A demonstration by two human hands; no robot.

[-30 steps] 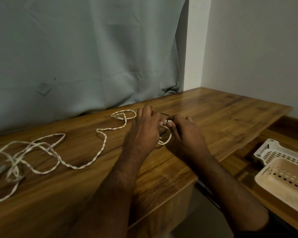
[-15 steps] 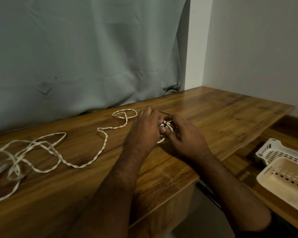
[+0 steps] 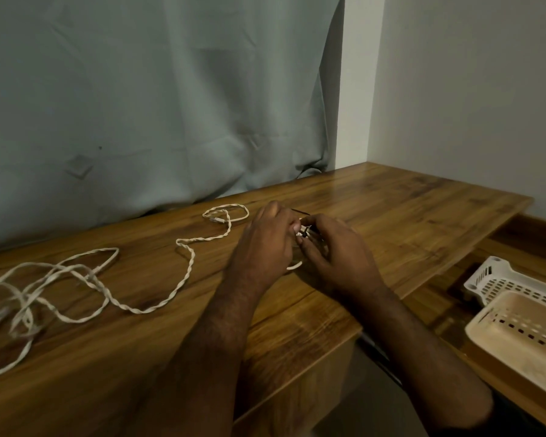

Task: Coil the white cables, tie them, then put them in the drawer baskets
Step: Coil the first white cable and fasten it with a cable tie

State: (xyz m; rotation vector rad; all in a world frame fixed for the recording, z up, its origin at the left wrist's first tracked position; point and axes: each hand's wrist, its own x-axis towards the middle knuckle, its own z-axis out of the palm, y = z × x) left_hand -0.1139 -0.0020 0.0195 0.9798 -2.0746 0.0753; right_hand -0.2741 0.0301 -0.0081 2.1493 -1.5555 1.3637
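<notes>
The person has two bare arms with no sleeves over the forearms. Fine dark hairs grow along both arms. The left hand (image 3: 265,244) and the right hand (image 3: 338,257) wear no gloves, rings or watch. A bit of dark sleeve (image 3: 514,414) shows near the right elbow.

This looks like a room in a home: a wood-grain bench (image 3: 375,216) stands in the corner against plain painted walls (image 3: 470,89), a grey-green curtain (image 3: 155,99) hangs behind it, and plastic baskets (image 3: 514,313) sit in its open drawer.
</notes>
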